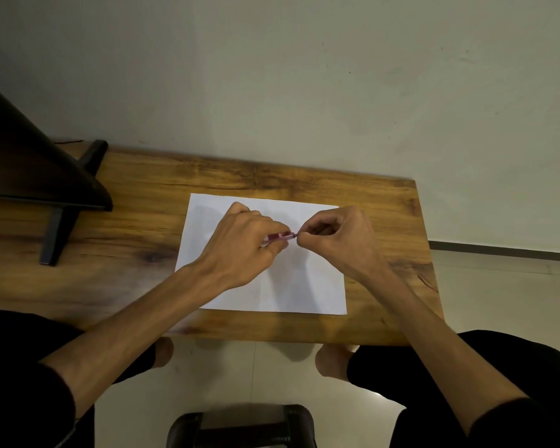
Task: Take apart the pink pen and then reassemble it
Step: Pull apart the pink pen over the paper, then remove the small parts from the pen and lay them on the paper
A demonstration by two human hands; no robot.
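Pink pen [278, 237] clamped in left hand [240, 250], right hand [333, 240] pinching its tip; no parts off yet, likely early

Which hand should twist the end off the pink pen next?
Probably the right hand: its fingertips already pinch the pink pen's end. The left hand is wrapped round the barrel, holding it above the white paper.

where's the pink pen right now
In the head view the pink pen is held between both hands over the white paper: left hand grips its barrel, right hand pinches its end.
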